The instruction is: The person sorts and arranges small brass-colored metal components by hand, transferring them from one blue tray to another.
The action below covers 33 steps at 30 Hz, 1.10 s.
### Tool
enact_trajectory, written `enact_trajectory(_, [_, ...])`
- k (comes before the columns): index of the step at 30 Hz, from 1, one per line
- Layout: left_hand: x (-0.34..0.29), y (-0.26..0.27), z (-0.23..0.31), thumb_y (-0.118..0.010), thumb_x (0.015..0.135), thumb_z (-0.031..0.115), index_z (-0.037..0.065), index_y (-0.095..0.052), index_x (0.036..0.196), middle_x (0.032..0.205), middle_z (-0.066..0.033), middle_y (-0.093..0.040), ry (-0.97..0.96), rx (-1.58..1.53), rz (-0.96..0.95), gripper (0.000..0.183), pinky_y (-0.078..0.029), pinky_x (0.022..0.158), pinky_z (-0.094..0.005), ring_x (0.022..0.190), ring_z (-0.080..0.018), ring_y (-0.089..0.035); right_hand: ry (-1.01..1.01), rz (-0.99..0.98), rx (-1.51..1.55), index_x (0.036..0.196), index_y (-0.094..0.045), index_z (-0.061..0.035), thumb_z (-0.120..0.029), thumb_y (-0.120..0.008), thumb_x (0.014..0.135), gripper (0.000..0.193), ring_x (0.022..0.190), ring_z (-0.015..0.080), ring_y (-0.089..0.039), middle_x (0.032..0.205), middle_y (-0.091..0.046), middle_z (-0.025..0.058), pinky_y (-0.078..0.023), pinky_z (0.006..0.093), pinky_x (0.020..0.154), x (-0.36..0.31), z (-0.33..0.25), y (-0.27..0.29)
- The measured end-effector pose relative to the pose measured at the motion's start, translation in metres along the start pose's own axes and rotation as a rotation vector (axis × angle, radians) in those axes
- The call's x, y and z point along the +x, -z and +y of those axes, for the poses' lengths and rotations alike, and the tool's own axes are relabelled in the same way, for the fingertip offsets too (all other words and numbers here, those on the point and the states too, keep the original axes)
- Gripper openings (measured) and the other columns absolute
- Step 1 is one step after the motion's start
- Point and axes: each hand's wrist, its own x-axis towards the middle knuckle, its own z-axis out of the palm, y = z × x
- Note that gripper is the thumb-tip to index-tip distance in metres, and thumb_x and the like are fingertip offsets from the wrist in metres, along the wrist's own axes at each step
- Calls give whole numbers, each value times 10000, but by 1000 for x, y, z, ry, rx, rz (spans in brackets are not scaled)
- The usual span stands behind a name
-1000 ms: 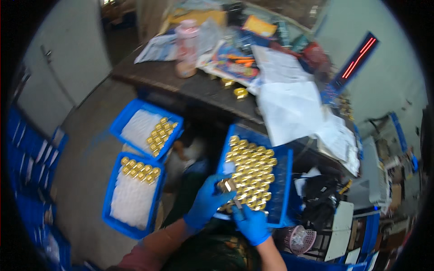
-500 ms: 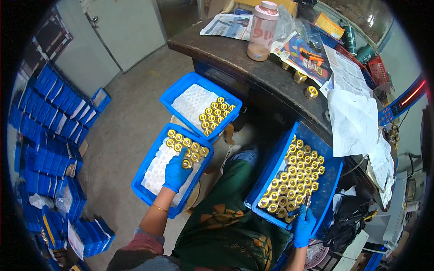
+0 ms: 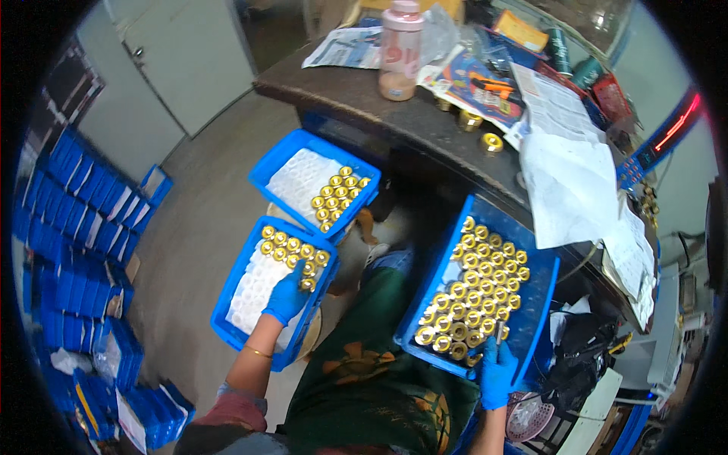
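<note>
My left hand (image 3: 286, 297), in a blue glove, reaches into the nearer blue bin (image 3: 220, 322) on the left. Its fingers are together against brass fittings (image 3: 306, 251) at that bin's far end; what they pinch, if anything, is hidden. White dimpled liner (image 3: 252, 292) shows beside them. On the right, my gloved right hand (image 3: 497, 377) is closed at the near corner of a larger blue bin (image 3: 537, 315). A slim metal piece (image 3: 499, 329) sticks up from its fingers; its kind is unclear. Rows of upright brass fittings (image 3: 473, 298) fill much of this bin.
Another blue bin (image 3: 262, 173), partly filled with fittings, adjoins the nearer left one. The dark desk (image 3: 334, 91) holds a pink bottle (image 3: 400, 57), newspapers, orange-handled pliers (image 3: 493, 85) and loose fittings (image 3: 491, 143). Stacked blue bins (image 3: 91, 182) line the far left.
The whole view has shifted, so the desk and bins appear farther left. My left hand stays at the same fittings, and my right hand stays at the large bin's near corner.
</note>
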Motion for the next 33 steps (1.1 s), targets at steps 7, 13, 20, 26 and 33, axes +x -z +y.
enact_trajectory(7, [33, 38, 221, -644, 737, 145, 64, -505, 1212, 1066, -199, -588, -629, -49, 106, 502, -435, 865, -406, 971, -340, -576, 82, 48, -120, 790, -593, 20, -218, -563, 878, 256, 450, 115, -535, 554, -582, 109, -410, 296, 414, 8, 20, 7])
enact_trajectory(13, [73, -67, 320, -496, 881, 298, -25, -357, 1283, 1215, -210, -491, -822, 69, 190, 534, -232, 1051, -394, 1115, -311, -481, 255, 33, -92, 830, -586, 27, -179, -542, 896, 220, 376, 122, -513, 602, -605, 82, -407, 258, 347, 4, 7, -2])
enact_trajectory(20, [154, -177, 275, -515, 884, 187, 38, -253, 1337, 1241, -227, -465, -478, 65, 134, 545, -415, 911, -356, 1086, -332, -500, 240, -25, -73, 953, -605, 17, -235, -574, 876, 266, 507, 169, -623, 666, -647, 113, -480, 292, 436, -6, -10, 2])
enact_trajectory(26, [71, -64, 331, -566, 847, 172, 25, -379, 1307, 1137, -171, -559, -1024, 590, 92, 518, -438, 883, -359, 996, -285, -566, 534, 155, -347, 775, -606, -27, -265, -595, 851, 250, 504, 246, -615, 573, -590, 154, -455, 350, 442, 3, 14, 9])
enact_trajectory(33, [-5, -34, 333, -551, 869, 151, 4, -397, 1299, 1103, -110, -566, -421, -1007, -919, 480, -483, 828, -278, 961, -159, -559, 116, -183, 111, 964, -608, -17, -257, -550, 890, 258, 458, 160, -572, 550, -583, 96, -446, 285, 434, -16, -29, 7])
